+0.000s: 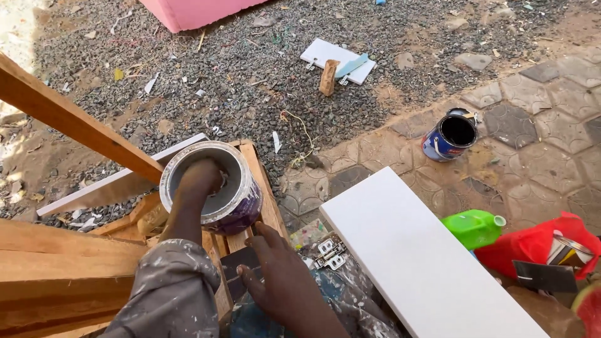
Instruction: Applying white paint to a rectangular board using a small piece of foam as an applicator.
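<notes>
Left of centre in the frame, a paint tin with a pale inside and a purple outer wall lies tilted on a wooden frame, its open mouth turned up toward the camera. The left hand is plunged into that mouth, past the rim and against the grey-white interior; the fingers are buried inside, so whether they are clenched or loose cannot be told. The paint-spattered grey sleeve runs from the lower left edge up to the tin.

The right hand sits just below and to the right of the tin, apart from it, lying flat with fingers spread loosely on a small dark square piece at the lower centre; it grips nothing. Beside its fingertips lie metal hinges.

A long white board slants from the centre to the lower right. Farther right stand a green plastic jug and a red bag. In the upper right, an open blue can rests on the paving, well apart from both hands. A wooden beam crosses the upper left.
</notes>
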